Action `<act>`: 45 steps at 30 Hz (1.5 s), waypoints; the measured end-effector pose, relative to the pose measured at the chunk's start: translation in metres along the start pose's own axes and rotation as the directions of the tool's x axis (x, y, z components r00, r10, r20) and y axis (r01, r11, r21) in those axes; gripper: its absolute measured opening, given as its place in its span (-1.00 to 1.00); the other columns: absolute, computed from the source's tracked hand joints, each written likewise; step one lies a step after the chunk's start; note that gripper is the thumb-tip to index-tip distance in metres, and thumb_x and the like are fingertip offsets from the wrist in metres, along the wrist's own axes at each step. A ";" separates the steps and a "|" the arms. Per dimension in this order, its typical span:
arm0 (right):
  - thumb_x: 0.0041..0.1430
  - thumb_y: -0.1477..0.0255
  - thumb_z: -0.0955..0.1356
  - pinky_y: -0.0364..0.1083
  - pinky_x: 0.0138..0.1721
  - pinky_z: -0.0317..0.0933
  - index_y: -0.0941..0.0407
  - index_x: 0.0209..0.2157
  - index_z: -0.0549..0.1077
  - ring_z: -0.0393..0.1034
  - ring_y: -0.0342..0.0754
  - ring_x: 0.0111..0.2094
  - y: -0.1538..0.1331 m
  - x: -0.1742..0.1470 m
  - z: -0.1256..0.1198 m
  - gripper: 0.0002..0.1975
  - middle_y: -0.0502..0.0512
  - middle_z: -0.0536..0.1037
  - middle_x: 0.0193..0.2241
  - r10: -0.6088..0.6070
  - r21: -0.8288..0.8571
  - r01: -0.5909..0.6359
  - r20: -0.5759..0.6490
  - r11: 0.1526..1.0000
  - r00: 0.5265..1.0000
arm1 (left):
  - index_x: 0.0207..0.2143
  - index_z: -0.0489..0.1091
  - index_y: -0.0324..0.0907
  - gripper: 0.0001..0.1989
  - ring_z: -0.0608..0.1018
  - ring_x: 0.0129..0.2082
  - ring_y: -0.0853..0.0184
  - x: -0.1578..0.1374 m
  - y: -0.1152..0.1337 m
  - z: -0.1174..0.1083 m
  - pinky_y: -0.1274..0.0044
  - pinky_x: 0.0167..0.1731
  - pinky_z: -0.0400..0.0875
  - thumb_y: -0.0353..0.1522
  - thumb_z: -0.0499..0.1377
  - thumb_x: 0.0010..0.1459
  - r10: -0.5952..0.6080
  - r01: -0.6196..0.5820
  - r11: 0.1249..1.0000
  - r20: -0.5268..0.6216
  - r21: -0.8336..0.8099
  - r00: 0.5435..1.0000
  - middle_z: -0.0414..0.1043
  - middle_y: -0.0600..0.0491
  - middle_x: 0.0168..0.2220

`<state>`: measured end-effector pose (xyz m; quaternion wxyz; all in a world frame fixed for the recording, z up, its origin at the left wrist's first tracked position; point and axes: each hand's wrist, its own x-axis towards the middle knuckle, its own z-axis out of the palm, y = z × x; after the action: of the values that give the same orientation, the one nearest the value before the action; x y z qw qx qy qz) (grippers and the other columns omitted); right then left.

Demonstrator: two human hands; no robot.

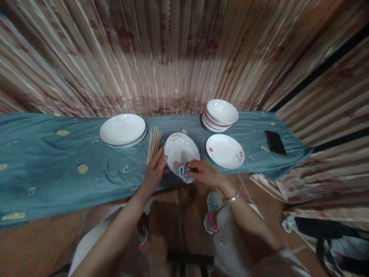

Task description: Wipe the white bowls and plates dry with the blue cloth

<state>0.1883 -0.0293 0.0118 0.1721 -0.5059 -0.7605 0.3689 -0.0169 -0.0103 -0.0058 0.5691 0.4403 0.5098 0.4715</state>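
The left hand (155,167) grips the plate (181,148) by its left edge, at the centre of the frame; the right hand (206,172) pinches a blue cloth (184,174) against the plate's lower rim; chopsticks (154,143) lie just left of the plate; large plates (123,129) are stacked left of centre; bowls (221,111) stand right of centre, above a second plate (225,151); a phone (275,143) lies farther right.

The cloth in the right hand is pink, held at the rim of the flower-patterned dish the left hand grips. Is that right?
Not quite: the head view shows the cloth is light blue. The right hand holds it at the rim of the flower-patterned dish that the left hand grips.
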 end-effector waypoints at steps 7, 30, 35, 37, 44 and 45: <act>0.16 0.30 0.42 -0.21 -0.34 0.15 0.17 -0.34 0.55 0.35 -0.17 -0.38 -0.016 0.010 0.016 -0.80 -0.03 0.52 -0.40 -0.034 0.237 0.058 -0.104 0.970 0.994 | 0.18 0.38 -0.15 -0.35 0.48 0.11 0.03 -0.003 0.004 -0.001 0.35 -0.17 0.57 -0.07 0.23 0.08 0.031 -0.031 0.999 0.007 0.038 1.000 0.37 -0.10 0.22; 0.22 0.39 0.36 0.00 0.17 0.23 0.13 -0.03 0.53 0.40 0.04 0.09 0.001 0.076 0.041 -0.70 0.22 0.54 0.03 -0.162 0.005 0.194 -0.529 0.981 0.833 | 0.25 0.30 -0.11 -0.14 0.57 -0.03 0.05 -0.005 0.000 -0.001 0.31 -0.17 0.58 -0.09 0.40 -0.10 -0.025 0.033 0.992 0.072 -0.119 0.997 0.54 -0.11 -0.01; 0.24 0.36 0.36 0.08 0.22 0.21 0.16 0.04 0.51 0.37 0.10 0.13 0.017 0.083 0.039 -0.65 0.29 0.50 0.08 -0.187 -0.112 0.149 -0.541 0.982 0.820 | 0.22 0.33 -0.11 -0.21 0.60 -0.13 0.14 -0.005 -0.001 -0.002 0.35 -0.20 0.58 -0.15 0.40 -0.08 -0.037 0.043 0.992 0.055 -0.121 0.998 0.57 -0.06 -0.09; 0.25 0.36 0.35 0.09 0.23 0.20 0.20 0.05 0.50 0.37 0.12 0.13 0.023 0.083 0.037 -0.63 0.33 0.50 0.08 -0.177 -0.143 0.117 -0.545 0.983 0.820 | 0.24 0.32 -0.11 -0.21 0.60 -0.14 0.14 -0.005 -0.002 -0.003 0.35 -0.20 0.58 -0.16 0.38 -0.07 -0.040 0.046 0.993 0.056 -0.111 0.998 0.58 -0.04 -0.11; 0.28 0.34 0.32 0.11 0.22 0.23 0.15 0.05 0.50 0.39 0.10 0.13 0.039 0.076 0.031 -0.64 0.28 0.51 0.08 -0.144 -0.201 0.038 -0.543 0.979 0.827 | 0.26 0.28 -0.09 -0.21 0.60 -0.13 0.14 -0.004 -0.001 -0.004 0.36 -0.23 0.59 -0.17 0.36 -0.04 -0.023 0.031 0.996 0.088 -0.087 0.996 0.58 -0.03 -0.09; 0.29 0.35 0.31 0.11 0.23 0.23 0.17 0.05 0.50 0.39 0.11 0.13 0.040 0.074 0.030 -0.64 0.29 0.51 0.08 -0.136 -0.208 0.026 -0.538 0.978 0.832 | 0.26 0.28 -0.09 -0.21 0.60 -0.14 0.15 -0.004 -0.001 -0.003 0.37 -0.24 0.60 -0.18 0.36 -0.04 -0.023 0.030 0.996 0.085 -0.086 0.996 0.58 -0.03 -0.11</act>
<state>0.1634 0.0341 -0.0462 0.3490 -0.5716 -0.7319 0.1258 -0.0204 -0.0144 -0.0059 0.6150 0.4276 0.4702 0.4667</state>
